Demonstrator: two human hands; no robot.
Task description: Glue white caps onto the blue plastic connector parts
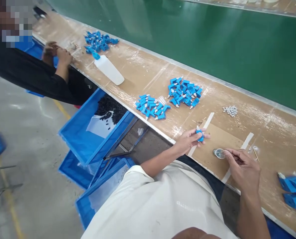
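Observation:
My left hand (189,141) pinches a small blue plastic part (200,135) with a white tip, held just above the bench. My right hand (243,166) is closed with its fingertips at the rim of a small round cup (217,153) of clear or greyish contents. A thin stick (220,152) shows between those fingertips and reaches into the cup; most of it is hidden by the fingers. Beyond the cup lies a little pile of small pale pieces (230,111). Two piles of similar blue parts, a nearer one (151,107) and a farther one (184,92), rest to the left.
More blue parts (293,191) lie at the right edge. A white bottle (109,69) lies on the bench near another blue pile (98,41). A co-worker's hands (57,53) are at the far left. Blue crates (75,132) stand below; a green belt (212,43) runs behind.

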